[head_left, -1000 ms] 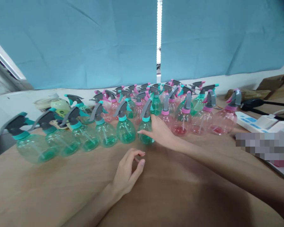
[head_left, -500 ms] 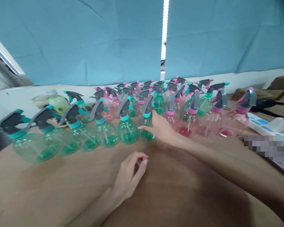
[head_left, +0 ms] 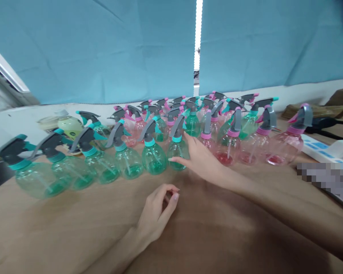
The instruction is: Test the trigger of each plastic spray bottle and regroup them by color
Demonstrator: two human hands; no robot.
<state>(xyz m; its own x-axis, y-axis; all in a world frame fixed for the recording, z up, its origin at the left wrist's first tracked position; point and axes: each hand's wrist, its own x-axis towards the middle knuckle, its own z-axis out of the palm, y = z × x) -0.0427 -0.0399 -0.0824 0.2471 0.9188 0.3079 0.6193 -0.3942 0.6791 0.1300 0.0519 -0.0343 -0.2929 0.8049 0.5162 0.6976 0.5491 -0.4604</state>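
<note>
A front row of round, clear green spray bottles with grey and teal trigger heads stands upright on the wooden table. My right hand (head_left: 207, 161) is at the rightmost green spray bottle (head_left: 178, 154) of that row. Its thumb stretches across the bottle's lower front, and the fingers lie apart along its right side; their tips are partly hidden. Nearer to me, my left hand (head_left: 157, 211) hovers over the table with fingers curled and thumb close to the index tip, nothing in it. Another green spray bottle (head_left: 154, 158) stands just left of the right hand's bottle.
Pink spray bottles (head_left: 230, 146) continue the row to the right, and several mixed ones crowd behind. A pale bottle (head_left: 70, 125) stands at the back left. At right lie a white power strip (head_left: 317, 146), black cables and brown cardboard (head_left: 311, 110). A blue sheet (head_left: 148, 49) hangs behind.
My right hand has shifted slightly right and down against the green spray bottle, which stays in place. My left hand has hardly moved.
</note>
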